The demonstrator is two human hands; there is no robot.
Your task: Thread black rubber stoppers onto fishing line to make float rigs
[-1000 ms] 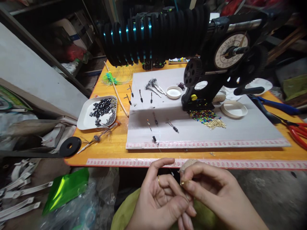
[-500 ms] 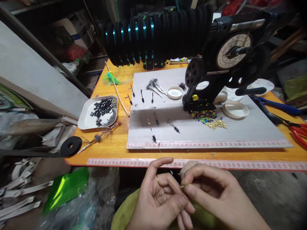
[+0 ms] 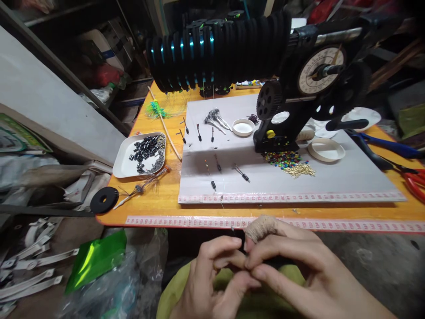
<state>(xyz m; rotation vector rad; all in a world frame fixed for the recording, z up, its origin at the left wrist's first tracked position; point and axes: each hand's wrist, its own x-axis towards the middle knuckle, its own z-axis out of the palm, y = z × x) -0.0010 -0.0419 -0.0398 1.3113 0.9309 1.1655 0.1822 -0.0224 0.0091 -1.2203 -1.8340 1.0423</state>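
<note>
My left hand (image 3: 217, 279) and my right hand (image 3: 288, 257) meet fingertip to fingertip over my lap, just in front of the table edge. Both are closed in a pinch. Whatever sits between the fingertips is too small or hidden to make out. A beige wrap (image 3: 263, 227) covers one finger of my right hand, and a ring shows on my left. Beyond them, on a grey board (image 3: 348, 181), lie small black weights on wires (image 3: 245, 176), a heap of coloured beads (image 3: 282, 158) and a pile of gold pieces (image 3: 300, 171).
A black spool machine (image 3: 219, 55) with a dial (image 3: 320, 71) stands over the board. On the left are a white tray (image 3: 121, 164) of black cylinders and a black disc (image 3: 104, 199). Pliers with red handles (image 3: 415, 186) lie at right. Measuring tapes (image 3: 199, 223) run along the front edge.
My left hand's fingers have curled in and its palm has turned away from view. The right hand's wrapped finger has come up into view. A gold speck at the right fingertips is now hidden.
</note>
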